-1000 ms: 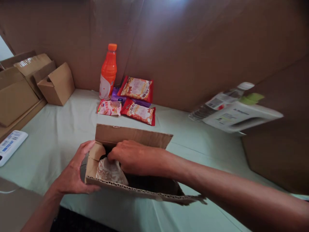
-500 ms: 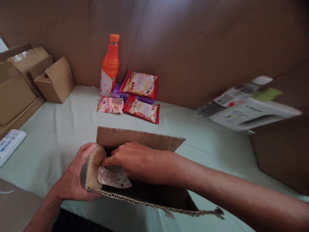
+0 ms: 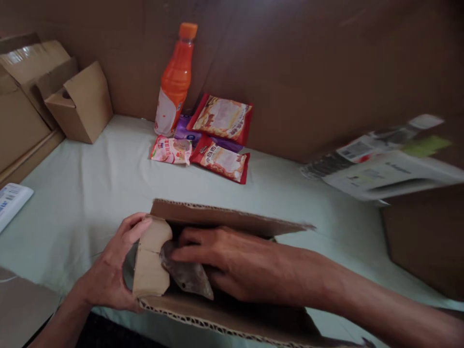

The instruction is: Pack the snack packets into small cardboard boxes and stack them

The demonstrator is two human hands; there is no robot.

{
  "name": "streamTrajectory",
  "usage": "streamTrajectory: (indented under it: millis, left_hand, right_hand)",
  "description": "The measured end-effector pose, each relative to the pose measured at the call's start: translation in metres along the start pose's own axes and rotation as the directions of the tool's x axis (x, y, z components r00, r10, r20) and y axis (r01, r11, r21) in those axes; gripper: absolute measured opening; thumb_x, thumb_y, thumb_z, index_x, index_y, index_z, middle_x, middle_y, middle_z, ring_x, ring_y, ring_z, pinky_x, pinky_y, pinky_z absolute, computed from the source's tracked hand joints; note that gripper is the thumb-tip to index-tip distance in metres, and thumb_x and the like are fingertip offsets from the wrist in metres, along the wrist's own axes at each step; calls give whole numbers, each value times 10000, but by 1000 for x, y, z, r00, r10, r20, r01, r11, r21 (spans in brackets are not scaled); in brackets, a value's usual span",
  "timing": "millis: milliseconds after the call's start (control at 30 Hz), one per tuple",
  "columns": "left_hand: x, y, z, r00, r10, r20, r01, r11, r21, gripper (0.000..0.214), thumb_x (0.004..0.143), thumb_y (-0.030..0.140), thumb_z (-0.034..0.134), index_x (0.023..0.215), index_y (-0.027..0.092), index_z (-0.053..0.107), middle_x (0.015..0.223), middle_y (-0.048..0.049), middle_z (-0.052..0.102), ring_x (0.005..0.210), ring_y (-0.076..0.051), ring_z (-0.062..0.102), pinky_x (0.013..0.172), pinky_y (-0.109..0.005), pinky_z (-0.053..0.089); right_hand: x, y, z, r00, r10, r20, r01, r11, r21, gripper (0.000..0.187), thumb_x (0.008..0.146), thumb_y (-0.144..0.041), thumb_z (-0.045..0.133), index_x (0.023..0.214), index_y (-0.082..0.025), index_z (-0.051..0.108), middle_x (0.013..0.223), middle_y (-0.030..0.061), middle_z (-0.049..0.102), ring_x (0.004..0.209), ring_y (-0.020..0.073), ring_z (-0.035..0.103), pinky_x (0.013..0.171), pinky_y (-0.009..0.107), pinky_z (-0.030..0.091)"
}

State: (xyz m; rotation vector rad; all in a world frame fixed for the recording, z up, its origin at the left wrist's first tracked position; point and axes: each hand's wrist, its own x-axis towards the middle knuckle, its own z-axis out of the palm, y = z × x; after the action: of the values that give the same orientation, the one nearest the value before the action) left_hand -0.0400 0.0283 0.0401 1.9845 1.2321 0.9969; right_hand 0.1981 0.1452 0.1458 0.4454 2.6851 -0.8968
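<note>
An open cardboard box [image 3: 217, 316] lies on the pale green table in front of me. My left hand [image 3: 110, 263] grips its left end, fingers curled over the small end flap [image 3: 150, 263]. My right hand [image 3: 224, 258] reaches into the box with the fingers stretched out flat, pressing on a shiny foil packet [image 3: 188, 275] inside. The box's far flap [image 3: 224, 217] stands up behind my right hand. The rest of the inside is dark.
An orange drink bottle [image 3: 176, 82] stands at the back wall with several snack packets [image 3: 221, 162] beside it. Small cardboard boxes [image 3: 78, 104] sit at the left. A white jug [image 3: 391, 171] and a water bottle lie at the right. A white device [image 3: 10, 203] is at the left edge.
My right hand has gone from pinching the foil packet to lying flat on it deeper in the box. The box's near edge has come closer, and the view has tilted down.
</note>
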Motion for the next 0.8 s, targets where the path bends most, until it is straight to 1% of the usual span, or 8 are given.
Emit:
streamTrajectory:
  millis: [200, 300, 400, 467, 533, 600, 667, 800]
  left_hand:
    - [3, 6, 2, 999, -44, -15, 43, 998, -39, 1131, 682, 516, 856, 1575, 423, 170, 1590, -80, 308, 1492, -400, 300, 1197, -576, 370]
    - [3, 7, 4, 998, -63, -19, 62, 997, -43, 1090, 711, 515, 833, 1574, 424, 174, 1599, -69, 293, 1504, -392, 280, 1205, -576, 363]
    - [4, 8, 2, 998, -70, -7, 70, 997, -44, 1130, 682, 517, 856, 1574, 429, 168, 1595, -76, 298, 1495, -405, 295, 1189, -588, 385]
    - [4, 8, 1, 998, -63, 7, 63, 997, -45, 1159, 661, 529, 869, 1574, 433, 162, 1591, -83, 303, 1487, -412, 308, 1178, -590, 401]
    - [4, 7, -1, 999, -46, 13, 46, 998, -41, 1163, 665, 527, 869, 1577, 430, 153, 1593, -86, 298, 1485, -412, 312, 1174, -586, 408]
    - [4, 6, -3, 999, -37, 24, 38, 999, -25, 1150, 681, 512, 863, 1578, 430, 147, 1599, -85, 292, 1490, -411, 302, 1181, -586, 398]
    - [3, 4, -4, 999, -37, 35, 37, 999, -9, 1142, 694, 510, 854, 1579, 435, 136, 1611, -82, 279, 1492, -413, 297, 1182, -589, 393]
    - [0, 7, -4, 1000, -15, 21, 14, 999, 44, 1075, 754, 506, 802, 1591, 395, 137, 1651, -91, 210, 1504, -418, 271, 1171, -586, 402]
  right_hand:
    - [24, -3, 19, 993, 38, 115, -17, 984, -179, 262, 844, -14, 572, 952, -152, 767, 910, 83, 742, 716, 190, 676, 610, 280, 477]
    - [46, -5, 32, 993, 72, 90, -48, 970, -238, 154, 810, -61, 646, 778, -159, 760, 755, 79, 743, 641, 198, 660, 574, 287, 465]
    - [56, -8, 32, 997, 69, 24, -64, 987, -147, 162, 784, -66, 680, 760, -204, 762, 696, 39, 733, 635, 188, 664, 621, 281, 493]
    - [49, -8, 21, 996, 55, 75, -46, 992, -118, 126, 806, -107, 688, 797, -198, 775, 694, 42, 736, 635, 200, 675, 635, 296, 517]
    - [30, -6, 9, 995, 37, 92, -27, 995, -101, 174, 842, -159, 694, 985, -192, 786, 824, 61, 773, 724, 229, 715, 685, 322, 557]
    - [-1, -1, 1, 998, 43, -37, -46, 997, -65, 361, 891, -203, 665, 1248, -239, 711, 1093, 67, 771, 916, 252, 737, 791, 350, 590]
    - [-38, 5, 3, 958, 83, -275, -92, 996, -19, 429, 944, -245, 598, 1362, -334, 631, 1279, 30, 710, 1068, 258, 714, 881, 377, 598]
    - [-108, 11, 37, 759, 125, -639, -170, 985, -9, 390, 963, -317, 558, 1327, -440, 628, 1168, 16, 752, 1067, 284, 716, 837, 415, 633]
